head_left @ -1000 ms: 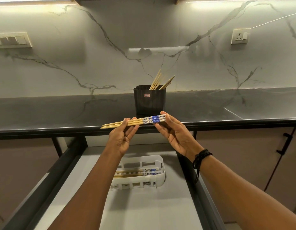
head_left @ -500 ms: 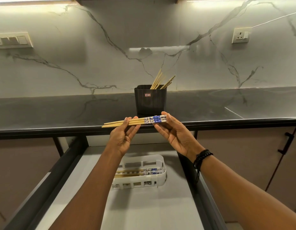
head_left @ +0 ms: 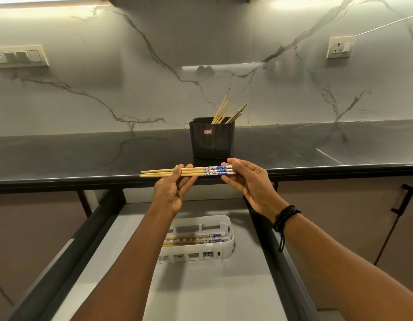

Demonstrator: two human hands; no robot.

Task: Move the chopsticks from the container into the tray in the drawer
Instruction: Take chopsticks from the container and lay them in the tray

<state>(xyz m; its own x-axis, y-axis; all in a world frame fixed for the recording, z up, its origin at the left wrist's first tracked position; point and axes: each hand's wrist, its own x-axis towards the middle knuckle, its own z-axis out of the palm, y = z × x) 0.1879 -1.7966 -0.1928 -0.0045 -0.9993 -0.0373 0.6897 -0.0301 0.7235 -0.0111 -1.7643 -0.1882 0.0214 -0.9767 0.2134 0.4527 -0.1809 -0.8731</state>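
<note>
A bundle of wooden chopsticks (head_left: pixel 196 171) with blue-and-white ends lies level between my hands, in front of the counter's edge. My left hand (head_left: pixel 172 188) pinches its plain middle part. My right hand (head_left: pixel 249 184) grips the patterned ends. Behind them a black container (head_left: pixel 211 141) stands on the counter with several more chopsticks (head_left: pixel 226 112) sticking up from it. Below, in the open drawer (head_left: pixel 201 286), a white slotted tray (head_left: pixel 224 245) holds several chopsticks (head_left: pixel 201 238) lying flat; my left forearm hides the tray's left end.
The dark counter (head_left: pixel 85 156) runs across the view under a marble wall with a switch plate (head_left: pixel 20 57) and a socket (head_left: pixel 339 47). The drawer has dark side rails (head_left: pixel 69 256). A cabinet door with a black handle (head_left: pixel 402 200) is at the right.
Both hands with the bundle have stayed almost in place; the bundle now lies slightly more level.
</note>
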